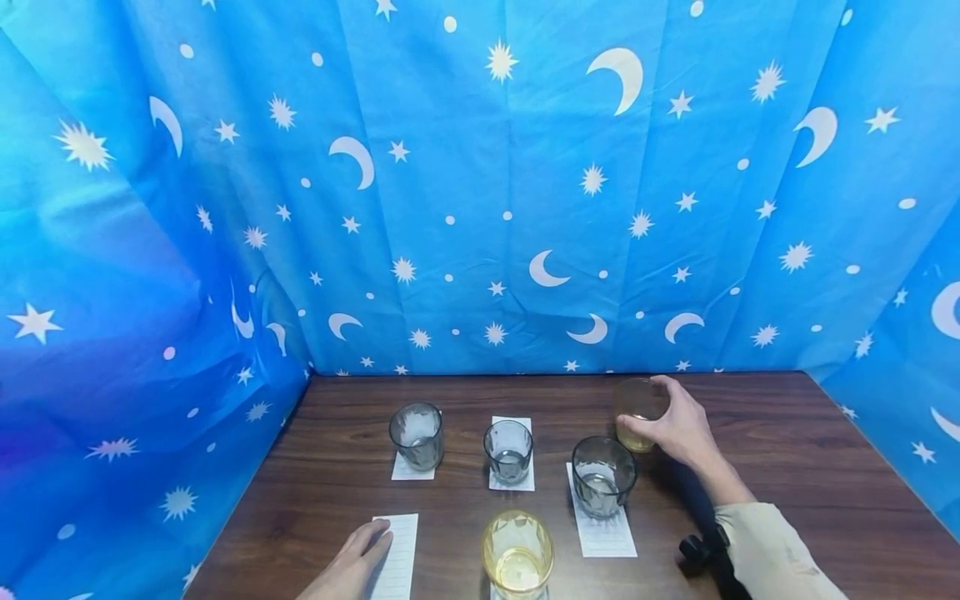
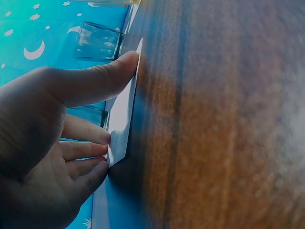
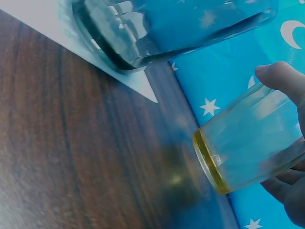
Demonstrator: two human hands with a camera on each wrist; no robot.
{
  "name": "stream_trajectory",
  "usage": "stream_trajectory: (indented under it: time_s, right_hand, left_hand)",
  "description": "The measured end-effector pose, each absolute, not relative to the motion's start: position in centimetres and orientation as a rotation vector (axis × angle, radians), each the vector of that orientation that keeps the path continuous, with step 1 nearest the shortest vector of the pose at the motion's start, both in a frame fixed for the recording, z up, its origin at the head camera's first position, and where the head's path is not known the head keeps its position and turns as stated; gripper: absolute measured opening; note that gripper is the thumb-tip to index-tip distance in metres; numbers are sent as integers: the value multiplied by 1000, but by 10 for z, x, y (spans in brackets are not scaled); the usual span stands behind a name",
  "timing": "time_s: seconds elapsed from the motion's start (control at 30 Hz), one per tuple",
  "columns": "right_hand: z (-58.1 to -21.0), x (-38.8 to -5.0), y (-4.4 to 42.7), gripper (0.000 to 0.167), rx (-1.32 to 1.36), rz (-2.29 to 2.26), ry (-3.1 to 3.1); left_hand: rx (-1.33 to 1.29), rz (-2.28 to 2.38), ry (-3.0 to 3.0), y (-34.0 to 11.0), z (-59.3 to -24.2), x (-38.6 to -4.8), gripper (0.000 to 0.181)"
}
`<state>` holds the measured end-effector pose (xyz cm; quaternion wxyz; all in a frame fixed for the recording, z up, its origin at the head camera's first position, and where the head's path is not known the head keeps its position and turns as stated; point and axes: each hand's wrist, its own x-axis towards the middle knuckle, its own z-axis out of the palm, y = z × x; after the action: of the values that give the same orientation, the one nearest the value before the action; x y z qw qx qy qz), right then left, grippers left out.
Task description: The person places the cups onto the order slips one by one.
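Observation:
At the right back of the table, my right hand (image 1: 678,421) grips an amber-tinted glass (image 1: 636,410) between thumb and fingers. In the right wrist view, the glass (image 3: 252,138) is tilted, and its thick yellow base appears just above the wood. My left hand (image 1: 351,562) rests on a lined paper slip (image 1: 401,546) at the front left. The left wrist view shows the thumb and fingertips touching that slip (image 2: 123,112), with the fingers fairly straight. Nearest the right hand stands a large grey glass (image 1: 603,479) on another paper slip (image 1: 611,540).
A grey glass (image 1: 417,437) and a smaller grey glass (image 1: 509,452) stand on paper slips in the back row. A yellow glass (image 1: 517,557) stands at the front middle. A black strap-like object (image 1: 701,546) shows beside the right sleeve. Blue star-patterned cloth (image 1: 480,192) borders the table.

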<state>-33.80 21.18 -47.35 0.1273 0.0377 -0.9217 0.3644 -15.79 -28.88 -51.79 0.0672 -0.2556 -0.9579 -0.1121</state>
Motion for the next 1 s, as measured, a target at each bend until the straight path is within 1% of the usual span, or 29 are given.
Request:
stream_trajectory:
  time_s: [0.23,0.6,1.0]
  right_hand:
    - [-461,-332,214,88,148,1046,-2589]
    - [-440,-325,213,84,199,1015,-2537]
    - [-409,-314,198,83,294,1058,-2462]
  left_hand:
    - [-788,-316,-2871,-290,-519,-159,100]
    - [-867,-216,-2659,-294,-531,-162,95]
    - [-856,-245,-2689,-291,-528,-161,94]
